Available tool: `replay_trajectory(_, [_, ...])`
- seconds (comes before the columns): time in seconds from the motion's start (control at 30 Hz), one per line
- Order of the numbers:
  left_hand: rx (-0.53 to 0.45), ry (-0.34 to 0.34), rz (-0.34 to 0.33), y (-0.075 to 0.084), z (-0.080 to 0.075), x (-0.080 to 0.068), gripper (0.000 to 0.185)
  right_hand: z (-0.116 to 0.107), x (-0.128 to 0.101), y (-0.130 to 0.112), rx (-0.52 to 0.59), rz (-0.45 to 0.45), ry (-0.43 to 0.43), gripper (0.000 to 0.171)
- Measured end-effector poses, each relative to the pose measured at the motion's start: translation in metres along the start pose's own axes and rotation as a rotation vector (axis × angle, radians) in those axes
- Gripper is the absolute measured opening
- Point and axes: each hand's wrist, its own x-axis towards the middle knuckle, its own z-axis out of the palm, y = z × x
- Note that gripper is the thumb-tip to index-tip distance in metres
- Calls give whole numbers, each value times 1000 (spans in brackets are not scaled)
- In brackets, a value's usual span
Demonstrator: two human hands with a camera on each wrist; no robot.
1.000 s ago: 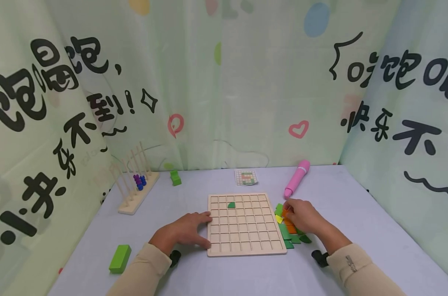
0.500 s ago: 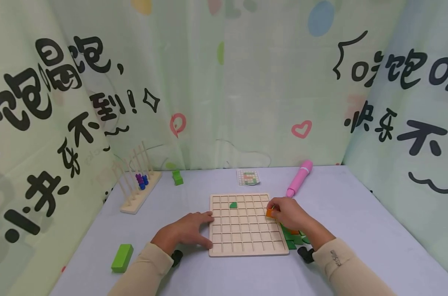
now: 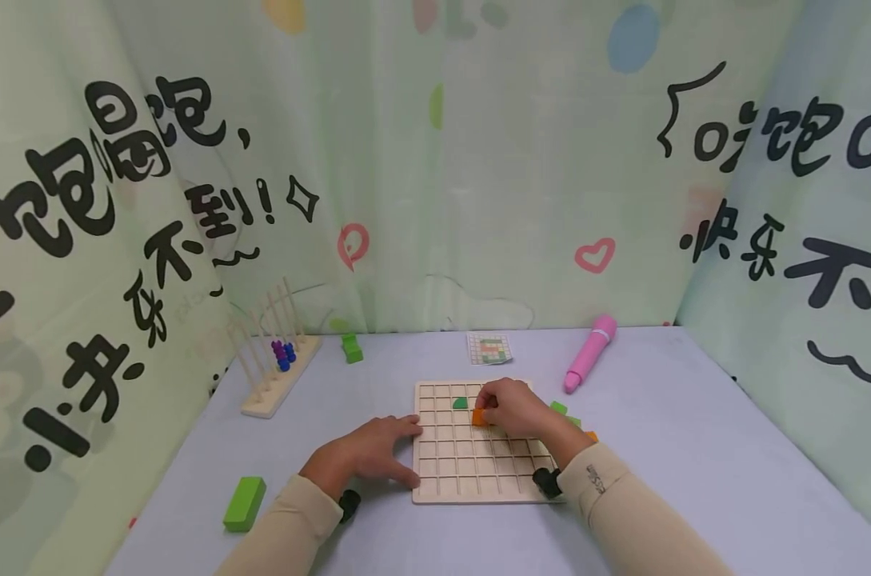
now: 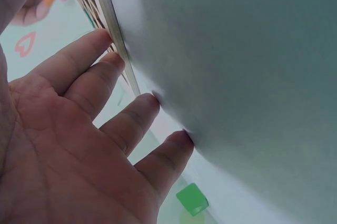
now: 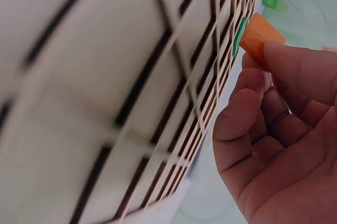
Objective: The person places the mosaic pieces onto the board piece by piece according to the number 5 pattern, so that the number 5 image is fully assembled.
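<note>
A wooden grid board (image 3: 471, 464) lies flat on the table, with one dark green piece (image 3: 460, 402) sitting in a cell near its far edge. My right hand (image 3: 503, 406) hovers over the board's upper middle and pinches a small orange block (image 3: 480, 416) (image 5: 259, 38) between thumb and fingertips, just right of the green piece. My left hand (image 3: 373, 452) rests flat on the table with straight fingers (image 4: 105, 68) touching the board's left edge (image 4: 113, 29). Loose green and orange pieces (image 3: 568, 420) lie by the board's right side, partly hidden by my right arm.
A pink pen (image 3: 589, 352) and a small pattern card (image 3: 489, 349) lie beyond the board. A wooden peg rack with blue beads (image 3: 273, 364) stands far left, a green block (image 3: 352, 348) beside it. Another green block (image 3: 244, 504) lies near left. Printed curtains enclose the table.
My right hand lifted an orange block from the pile beside the board and carried it leftward over the grid, near the green piece. The left hand stayed at the board's edge.
</note>
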Motion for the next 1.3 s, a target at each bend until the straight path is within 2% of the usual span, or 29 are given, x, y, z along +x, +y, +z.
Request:
replay_trajectory(0.4, [2,-15,-1,2,4,2,81,10,13,-17,-14,6,-21,11])
replay_trajectory(0.63, [4,-14,-10,4,3,3,81,15,20,-20,-85,62,-31,10])
replay_trajectory(0.9, [15,-15,-12,3,1,5,82,19,26,-21,-178,80,-26,12])
replay_trajectory(1.17, [30,-12,-29,1,1,5,82,25,28,-27,-281,67,-29,12])
replay_trajectory(1.3, [31,-13,-36,-1,-1,3,82,23,26,-29,-259,49,-32,9])
